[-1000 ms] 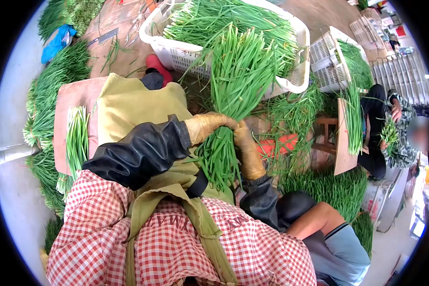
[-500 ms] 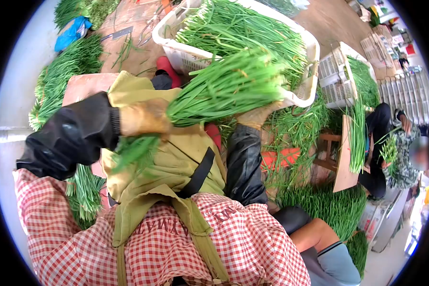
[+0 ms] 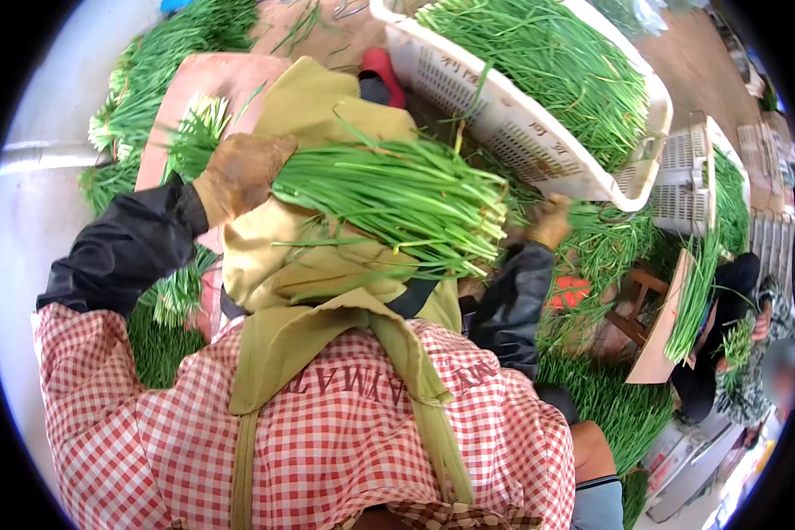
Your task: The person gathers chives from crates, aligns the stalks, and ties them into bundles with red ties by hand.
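A big bunch of garlic chives (image 3: pixel 397 203) lies across my apron-covered lap, its pale cut ends to the right. My left hand (image 3: pixel 243 172), in a brown work glove, is closed at the leafy left end of this bunch. Beyond that hand, on the pink board (image 3: pixel 225 75), rest more chives with whitish stems (image 3: pixel 205 115). My right hand (image 3: pixel 549 221), also gloved, is right of the bunch, just below the corner of the white crate (image 3: pixel 539 146). Its fingers are curled; what they hold, if anything, cannot be made out.
Cut chives fill the white crate. A second crate (image 3: pixel 685 172) stands to its right. Chive piles lie on the floor at the left (image 3: pixel 172 62) and lower right (image 3: pixel 601 397). A co-worker (image 3: pixel 755 327) holding chives sits at the far right by a wooden board (image 3: pixel 662 322).
The big bunch has come down from beside the crate onto my lap. My right hand has left its cut ends and moved right. The view has shifted, and the crate appears farther right.
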`<state>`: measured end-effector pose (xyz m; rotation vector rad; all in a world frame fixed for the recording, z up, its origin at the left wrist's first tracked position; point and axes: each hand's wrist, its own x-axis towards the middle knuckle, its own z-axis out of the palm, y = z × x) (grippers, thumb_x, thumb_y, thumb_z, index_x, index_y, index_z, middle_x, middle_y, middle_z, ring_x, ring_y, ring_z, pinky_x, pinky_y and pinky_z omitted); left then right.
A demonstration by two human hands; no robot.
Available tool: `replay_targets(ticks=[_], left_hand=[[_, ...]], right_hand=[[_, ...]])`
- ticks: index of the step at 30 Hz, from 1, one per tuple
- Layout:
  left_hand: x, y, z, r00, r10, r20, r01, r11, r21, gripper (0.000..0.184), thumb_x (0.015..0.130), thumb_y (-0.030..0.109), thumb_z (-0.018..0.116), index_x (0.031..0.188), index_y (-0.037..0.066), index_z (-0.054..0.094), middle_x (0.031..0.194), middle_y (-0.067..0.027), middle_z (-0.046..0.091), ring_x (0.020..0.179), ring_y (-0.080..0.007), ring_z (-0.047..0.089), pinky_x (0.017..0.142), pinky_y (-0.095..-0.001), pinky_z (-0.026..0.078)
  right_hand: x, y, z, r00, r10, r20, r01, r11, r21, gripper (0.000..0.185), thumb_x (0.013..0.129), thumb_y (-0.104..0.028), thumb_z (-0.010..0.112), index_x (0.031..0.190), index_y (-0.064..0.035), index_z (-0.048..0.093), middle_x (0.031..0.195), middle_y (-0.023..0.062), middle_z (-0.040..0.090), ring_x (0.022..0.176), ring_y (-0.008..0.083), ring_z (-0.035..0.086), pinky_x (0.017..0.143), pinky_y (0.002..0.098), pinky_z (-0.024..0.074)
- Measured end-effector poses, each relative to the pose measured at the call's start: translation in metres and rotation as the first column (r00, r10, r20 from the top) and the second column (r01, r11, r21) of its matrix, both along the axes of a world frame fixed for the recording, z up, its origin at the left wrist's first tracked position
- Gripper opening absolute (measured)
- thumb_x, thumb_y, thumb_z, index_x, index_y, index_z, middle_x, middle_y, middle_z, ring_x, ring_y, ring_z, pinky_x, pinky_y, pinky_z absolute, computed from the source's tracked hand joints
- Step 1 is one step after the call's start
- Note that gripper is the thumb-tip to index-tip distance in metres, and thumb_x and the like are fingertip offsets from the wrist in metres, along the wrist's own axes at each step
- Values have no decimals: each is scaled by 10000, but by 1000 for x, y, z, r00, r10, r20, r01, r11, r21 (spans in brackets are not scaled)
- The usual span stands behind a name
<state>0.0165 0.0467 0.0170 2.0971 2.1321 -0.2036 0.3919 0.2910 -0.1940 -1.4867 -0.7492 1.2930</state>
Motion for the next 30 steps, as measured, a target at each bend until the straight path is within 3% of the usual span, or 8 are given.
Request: replay_targets(ticks=[2,3,6,11,18,25,27,30], left_hand=[[-24,-3,-20,941,74,330,-84,996,17,274,814,195,624,1041,51,575,756,-125,626,703,-234,650,654,-330,522],[-29,7,-21,577,661,480,-526,751,-400,325,790,157,644,1085,51,559,813,-138,647,765,-274,654,688,-370,520],[-6,22,27,824,526,211,-326,744,-584,558,726,72,708,1249,63,514,886,-155,682,864,-296,668,756,-386,527],[-24,27,11,960,227,167,-121,868,-482,705,676,65,753,1325,104,481,877,-170,670,891,-325,659,790,-399,518],[-30,-10,-4,975,122,186,-91,982,-164,471,757,138,660,1203,80,520,826,-173,638,828,-368,628,712,-436,502],[-16,-34,-39,991,73,113,-85,990,108,302,778,171,633,1034,48,530,814,-158,610,806,-361,615,708,-449,482],[-6,-39,-39,991,103,-89,-93,990,110,320,746,177,651,1022,66,533,824,-104,598,809,-302,617,721,-405,476],[5,-41,-34,976,82,-202,-50,987,156,315,743,178,648,1018,77,534,825,-82,589,808,-263,616,731,-381,469]], right_hand=[[21,-3,50,946,14,325,-54,992,113,398,912,-445,600,848,-54,640,735,12,541,627,146,467,630,302,448],[44,8,50,928,140,344,-216,957,192,392,899,-436,624,891,-45,643,736,10,548,660,148,492,661,295,453],[20,-28,138,771,370,517,-603,685,409,467,836,-432,712,1054,-29,624,798,53,622,762,188,588,723,309,480],[-72,-88,236,-42,128,991,-998,40,-48,825,697,-396,779,1377,-70,446,1328,166,515,1255,316,471,1070,466,312],[-93,-103,184,138,-34,990,-916,-385,114,213,766,-180,592,974,-140,614,1341,34,535,1264,223,472,1059,507,310],[57,-30,126,-395,-160,905,-919,88,-385,196,811,-187,613,978,-85,595,1299,84,530,1254,266,465,1056,502,316],[85,-11,128,-817,79,571,-519,328,-789,312,822,-272,638,1051,-63,601,1279,113,537,1222,291,492,1013,482,374],[64,10,154,-780,255,571,-404,491,-772,434,807,-374,658,1071,-33,612,1227,145,564,1164,312,537,956,464,428]])
